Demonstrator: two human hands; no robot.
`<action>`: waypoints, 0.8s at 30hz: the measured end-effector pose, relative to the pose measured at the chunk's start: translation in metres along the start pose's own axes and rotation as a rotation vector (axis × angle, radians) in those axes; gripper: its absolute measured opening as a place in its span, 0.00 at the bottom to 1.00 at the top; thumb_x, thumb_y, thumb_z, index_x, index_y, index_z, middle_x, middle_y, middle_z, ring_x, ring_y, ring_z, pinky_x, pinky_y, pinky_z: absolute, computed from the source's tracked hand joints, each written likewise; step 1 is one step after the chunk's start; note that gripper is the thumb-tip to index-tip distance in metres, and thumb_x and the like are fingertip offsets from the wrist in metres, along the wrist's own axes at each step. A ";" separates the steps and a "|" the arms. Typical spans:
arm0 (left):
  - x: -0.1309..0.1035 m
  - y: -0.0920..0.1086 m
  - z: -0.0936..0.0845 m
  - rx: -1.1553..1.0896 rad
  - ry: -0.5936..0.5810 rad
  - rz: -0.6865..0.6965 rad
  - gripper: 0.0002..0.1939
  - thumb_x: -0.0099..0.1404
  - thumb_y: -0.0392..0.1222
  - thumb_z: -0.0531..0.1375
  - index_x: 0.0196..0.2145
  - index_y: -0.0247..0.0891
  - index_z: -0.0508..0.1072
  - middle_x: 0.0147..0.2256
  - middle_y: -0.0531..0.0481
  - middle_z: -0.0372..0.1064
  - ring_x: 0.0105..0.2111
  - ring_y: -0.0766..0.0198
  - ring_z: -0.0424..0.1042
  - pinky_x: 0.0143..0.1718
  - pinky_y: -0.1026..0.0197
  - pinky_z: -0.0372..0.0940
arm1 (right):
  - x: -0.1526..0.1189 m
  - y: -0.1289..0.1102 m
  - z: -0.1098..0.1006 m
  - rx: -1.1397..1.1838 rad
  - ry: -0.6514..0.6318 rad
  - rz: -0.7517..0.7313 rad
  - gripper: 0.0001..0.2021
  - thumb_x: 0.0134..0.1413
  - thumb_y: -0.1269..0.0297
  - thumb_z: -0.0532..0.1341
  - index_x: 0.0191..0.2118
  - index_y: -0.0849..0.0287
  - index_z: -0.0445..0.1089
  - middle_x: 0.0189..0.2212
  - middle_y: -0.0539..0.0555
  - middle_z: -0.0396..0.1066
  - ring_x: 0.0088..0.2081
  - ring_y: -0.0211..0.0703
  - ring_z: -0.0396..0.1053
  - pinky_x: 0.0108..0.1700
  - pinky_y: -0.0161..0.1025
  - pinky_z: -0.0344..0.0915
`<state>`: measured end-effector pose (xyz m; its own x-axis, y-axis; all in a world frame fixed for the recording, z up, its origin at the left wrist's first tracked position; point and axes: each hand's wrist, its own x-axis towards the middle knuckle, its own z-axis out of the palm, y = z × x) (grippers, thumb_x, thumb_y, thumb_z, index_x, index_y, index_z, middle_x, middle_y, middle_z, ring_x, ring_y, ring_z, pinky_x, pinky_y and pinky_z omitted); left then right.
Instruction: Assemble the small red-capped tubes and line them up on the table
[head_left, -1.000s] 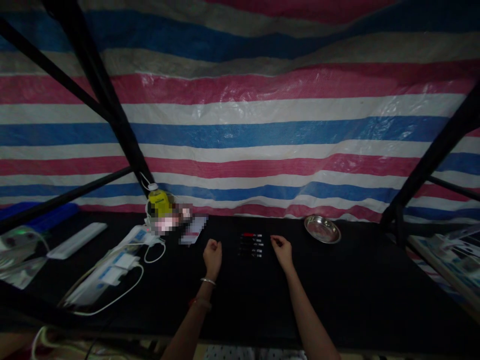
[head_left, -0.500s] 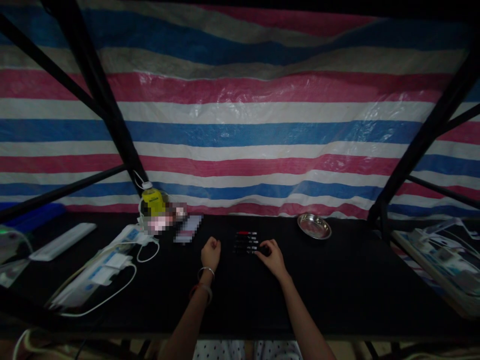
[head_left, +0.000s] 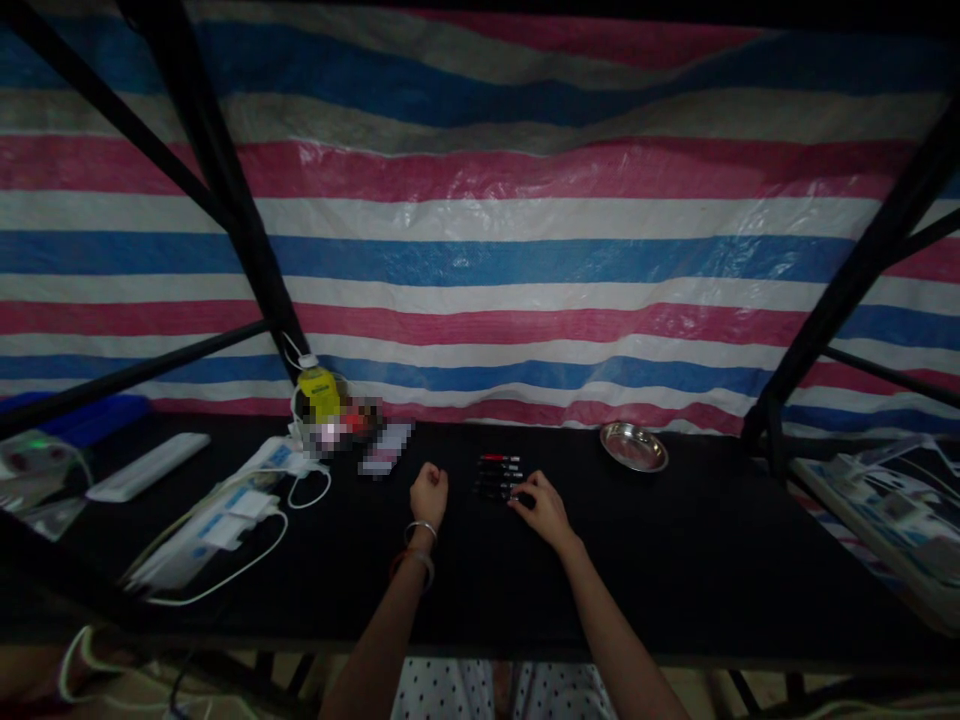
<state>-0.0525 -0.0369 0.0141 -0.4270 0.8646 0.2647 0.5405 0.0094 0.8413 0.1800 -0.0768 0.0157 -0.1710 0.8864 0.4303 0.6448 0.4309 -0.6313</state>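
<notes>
Several dark marker pens (head_left: 498, 475) lie in a stack of parallel rows on the black table; the farthest one, a marker with a red part (head_left: 495, 458), stands out. At the right end of the nearest pens is my right hand (head_left: 546, 510), its thumb and index finger curled together on the end of a black marker (head_left: 496, 493). The dim light blurs the exact contact. To the left of the row, my left hand (head_left: 429, 494) rests curled into a fist, apart from the pens, with nothing visible in it. A bangle and bracelets circle the left wrist.
A round metal dish (head_left: 634, 447) stands at the back right. Left are a yellow bottle (head_left: 321, 390), a blurred phone-like object (head_left: 387, 448), power strips with white cables (head_left: 225, 520) and a white bar (head_left: 150, 467). Black frame posts flank the table (head_left: 712, 560); a cluttered board (head_left: 885, 520) is right.
The view has shifted slightly, so everything sits a little to the right and higher. My right hand stays at the pens' right ends, and my left hand remains a fist.
</notes>
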 end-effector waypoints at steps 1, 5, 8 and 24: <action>0.000 -0.001 0.000 -0.013 0.008 -0.005 0.10 0.55 0.40 0.53 0.20 0.40 0.55 0.16 0.60 0.52 0.18 0.70 0.55 0.23 0.67 0.49 | 0.000 -0.001 0.000 0.030 -0.001 -0.005 0.07 0.47 0.62 0.62 0.35 0.52 0.73 0.34 0.51 0.62 0.37 0.40 0.65 0.40 0.38 0.62; 0.001 -0.002 0.001 -0.041 0.022 -0.007 0.09 0.54 0.40 0.52 0.20 0.40 0.55 0.16 0.60 0.51 0.18 0.70 0.55 0.22 0.67 0.50 | 0.004 0.002 0.003 0.308 0.044 0.054 0.08 0.47 0.59 0.62 0.32 0.55 0.73 0.32 0.51 0.65 0.31 0.38 0.64 0.34 0.37 0.62; 0.000 -0.002 0.000 -0.056 0.030 0.007 0.09 0.54 0.39 0.52 0.20 0.40 0.55 0.16 0.60 0.51 0.18 0.70 0.55 0.22 0.68 0.50 | 0.011 0.010 0.008 0.699 0.178 0.263 0.13 0.41 0.54 0.65 0.31 0.58 0.73 0.25 0.50 0.66 0.25 0.36 0.62 0.28 0.35 0.60; -0.011 0.013 -0.006 0.080 -0.046 0.108 0.13 0.64 0.49 0.47 0.27 0.40 0.63 0.19 0.57 0.59 0.20 0.68 0.62 0.23 0.67 0.53 | 0.020 0.005 0.007 1.516 -0.084 0.566 0.13 0.40 0.57 0.67 0.29 0.59 0.69 0.21 0.45 0.61 0.16 0.26 0.47 0.17 0.29 0.46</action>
<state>-0.0451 -0.0494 0.0244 -0.3304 0.8851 0.3278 0.6382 -0.0463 0.7685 0.1745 -0.0561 0.0167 -0.2508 0.9656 -0.0691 -0.6438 -0.2197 -0.7330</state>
